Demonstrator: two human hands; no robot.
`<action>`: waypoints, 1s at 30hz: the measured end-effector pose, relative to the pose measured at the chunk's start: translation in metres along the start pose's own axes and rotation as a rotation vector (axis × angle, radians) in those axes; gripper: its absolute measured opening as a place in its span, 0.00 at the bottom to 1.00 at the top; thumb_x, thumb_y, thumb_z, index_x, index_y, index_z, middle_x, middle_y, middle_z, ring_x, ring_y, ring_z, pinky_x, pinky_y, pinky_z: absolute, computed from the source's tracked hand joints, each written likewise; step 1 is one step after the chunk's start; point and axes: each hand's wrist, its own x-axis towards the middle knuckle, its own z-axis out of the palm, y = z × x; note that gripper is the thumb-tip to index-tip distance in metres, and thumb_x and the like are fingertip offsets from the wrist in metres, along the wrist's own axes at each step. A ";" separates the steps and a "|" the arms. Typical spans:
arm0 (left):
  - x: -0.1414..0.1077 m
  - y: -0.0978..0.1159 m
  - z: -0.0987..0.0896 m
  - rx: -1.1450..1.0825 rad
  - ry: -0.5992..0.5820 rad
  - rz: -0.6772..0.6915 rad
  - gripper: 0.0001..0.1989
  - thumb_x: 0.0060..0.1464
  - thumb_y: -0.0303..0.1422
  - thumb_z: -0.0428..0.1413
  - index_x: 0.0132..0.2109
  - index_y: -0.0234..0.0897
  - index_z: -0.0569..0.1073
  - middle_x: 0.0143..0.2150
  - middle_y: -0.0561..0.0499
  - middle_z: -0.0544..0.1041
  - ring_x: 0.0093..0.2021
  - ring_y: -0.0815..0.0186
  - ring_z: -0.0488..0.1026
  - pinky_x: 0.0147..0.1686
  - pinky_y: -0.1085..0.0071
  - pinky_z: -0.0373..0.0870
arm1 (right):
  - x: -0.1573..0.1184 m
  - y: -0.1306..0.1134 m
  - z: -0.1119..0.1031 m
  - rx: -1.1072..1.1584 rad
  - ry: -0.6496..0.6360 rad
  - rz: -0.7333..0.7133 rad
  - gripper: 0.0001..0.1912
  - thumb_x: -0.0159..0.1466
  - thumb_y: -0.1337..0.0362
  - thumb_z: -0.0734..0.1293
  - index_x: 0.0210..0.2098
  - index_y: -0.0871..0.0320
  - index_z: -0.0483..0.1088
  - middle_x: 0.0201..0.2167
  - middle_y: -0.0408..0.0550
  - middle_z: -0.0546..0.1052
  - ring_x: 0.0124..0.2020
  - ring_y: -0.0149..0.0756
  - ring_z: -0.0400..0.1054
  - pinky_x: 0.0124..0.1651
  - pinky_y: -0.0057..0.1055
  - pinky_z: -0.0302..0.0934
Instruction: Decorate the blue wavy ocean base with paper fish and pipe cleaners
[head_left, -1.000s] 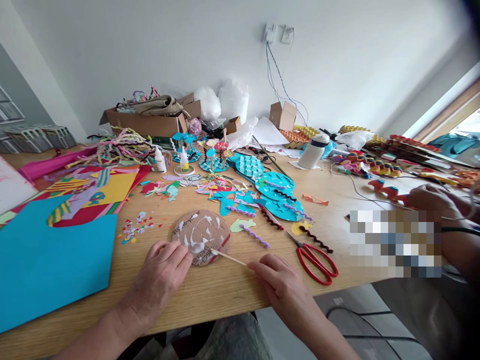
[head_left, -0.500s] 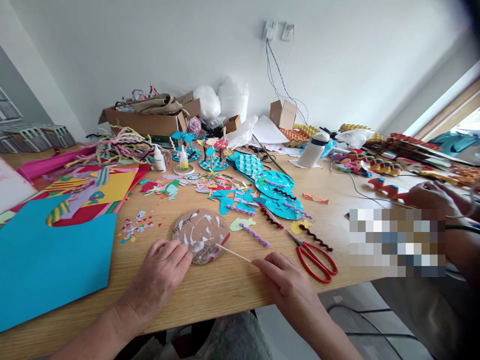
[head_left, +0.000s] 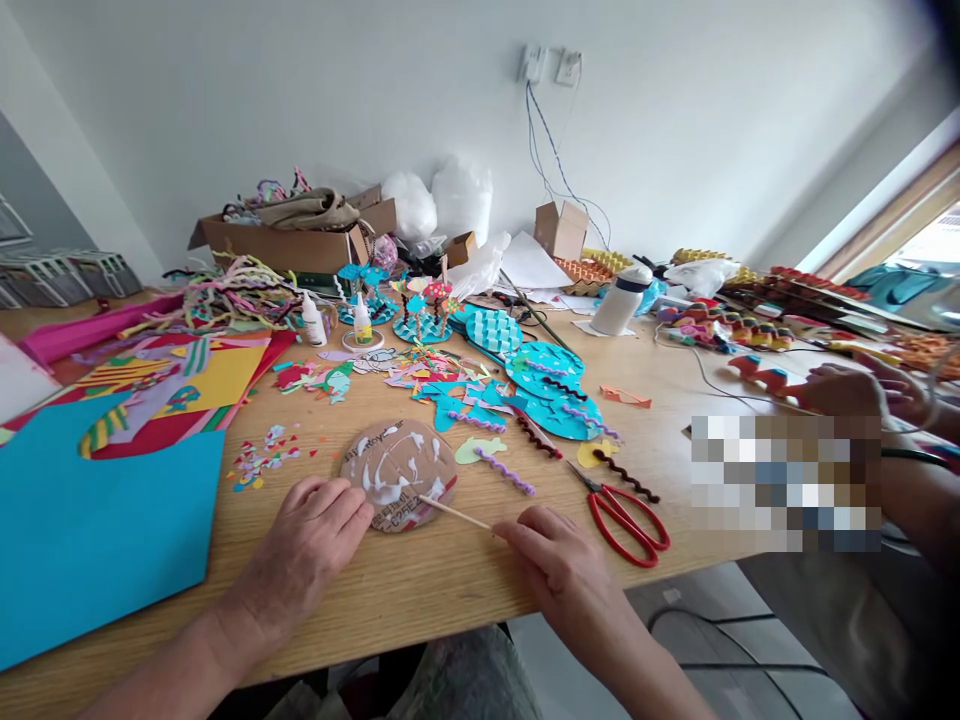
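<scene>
A round brown cardboard disc (head_left: 431,450) with printed letters and streaks of white glue lies flat on the table. My left hand (head_left: 319,545) holds its left edge, fingers close together and thumb out of sight. Pinched in my right hand (head_left: 566,560) is a thin wooden stick (head_left: 457,513), its tip touching the glue on the disc's lower right part. To the right lie red-handled scissors (head_left: 598,489) and a dark brown wavy pipe cleaner (head_left: 628,476). A purple pipe cleaner (head_left: 506,472) and a pale green paper fish (head_left: 471,452) are just beyond the disc.
Blue card (head_left: 105,540) covers the table's left side. Paper scraps (head_left: 266,455) lie near the disc. Glue bottles (head_left: 313,320), blue scalloped discs (head_left: 555,405) and a white flask (head_left: 621,302) stand or lie farther back. Another person's hand (head_left: 840,390) works at the right.
The stick's tip has shifted slightly left and down across the disc, with my right hand following. My left hand keeps its place at the disc's edge. The whole view has shifted slightly.
</scene>
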 end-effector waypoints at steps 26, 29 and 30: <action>0.000 -0.010 0.005 -0.068 -0.044 0.002 0.19 0.58 0.19 0.38 0.33 0.35 0.72 0.33 0.49 0.74 0.36 0.62 0.67 0.39 0.63 0.62 | -0.008 -0.005 -0.009 0.022 -0.060 0.016 0.17 0.59 0.75 0.56 0.38 0.54 0.71 0.30 0.46 0.71 0.32 0.33 0.65 0.34 0.26 0.57; 0.000 -0.010 0.004 -0.065 -0.047 -0.001 0.18 0.58 0.19 0.39 0.33 0.35 0.72 0.34 0.49 0.74 0.36 0.61 0.67 0.39 0.63 0.62 | -0.011 -0.007 -0.008 0.033 -0.067 -0.002 0.16 0.59 0.75 0.56 0.37 0.54 0.71 0.29 0.46 0.71 0.32 0.33 0.65 0.35 0.27 0.57; 0.000 -0.010 0.004 -0.065 -0.051 -0.001 0.18 0.57 0.19 0.39 0.33 0.35 0.72 0.34 0.49 0.74 0.36 0.61 0.67 0.39 0.63 0.62 | -0.011 -0.006 -0.008 0.033 -0.062 -0.008 0.16 0.59 0.75 0.56 0.37 0.54 0.71 0.29 0.46 0.71 0.32 0.33 0.65 0.35 0.27 0.57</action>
